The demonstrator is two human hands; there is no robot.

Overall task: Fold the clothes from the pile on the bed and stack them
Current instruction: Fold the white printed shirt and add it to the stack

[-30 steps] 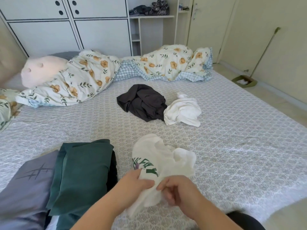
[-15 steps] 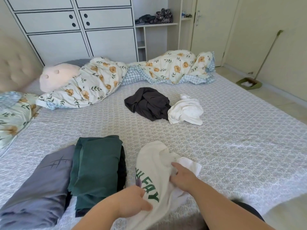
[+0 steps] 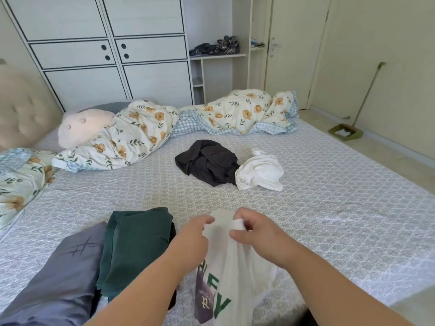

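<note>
A white T-shirt (image 3: 237,274) with green letters and a dark crest lies stretched toward me on the near part of the bed. My left hand (image 3: 190,241) and my right hand (image 3: 254,234) each pinch its far edge, close together. To the left sits a folded dark green garment (image 3: 134,245) on a stack, beside a folded grey garment (image 3: 63,276). Farther out on the bed lie a crumpled black garment (image 3: 209,164) and a crumpled white garment (image 3: 259,172), touching each other.
A floral duvet (image 3: 141,130) and a pink pillow (image 3: 82,125) run along the far side of the bed (image 3: 341,203). Wardrobe doors (image 3: 113,55) stand behind. A broom and dustpan (image 3: 346,134) lean by the right wall, on the floor.
Both hands moved forward along the white T-shirt to its far edge and came together there. The shirt is now drawn out lengthwise with the print near me.
</note>
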